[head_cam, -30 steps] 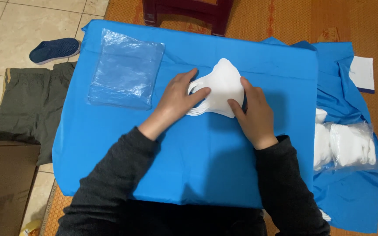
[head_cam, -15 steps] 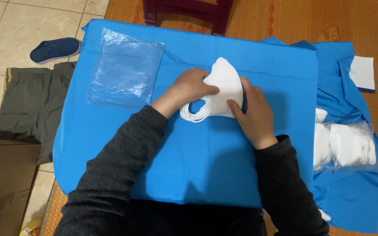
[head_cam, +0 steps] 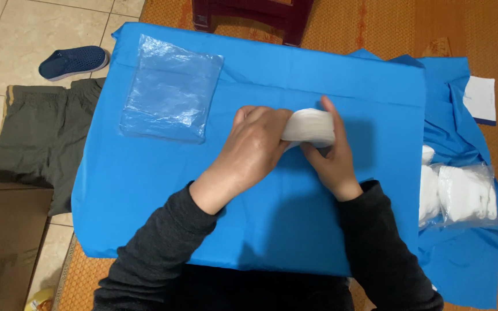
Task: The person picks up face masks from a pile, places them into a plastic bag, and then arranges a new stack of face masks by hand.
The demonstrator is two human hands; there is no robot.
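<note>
— What are the hands doing?

— Both are gripping a stack of white masks (head_cam: 311,127) over the middle of the blue cloth (head_cam: 260,230). The left hand (head_cam: 253,147) is curling its fingers around one end; the right hand (head_cam: 331,154) is pinching the other end, with one finger pointing up.

— Anything else nearby?

— A clear plastic bag (head_cam: 169,95) is lying flat to the left, and bagged white masks (head_cam: 462,193) are sitting off to the right.
</note>
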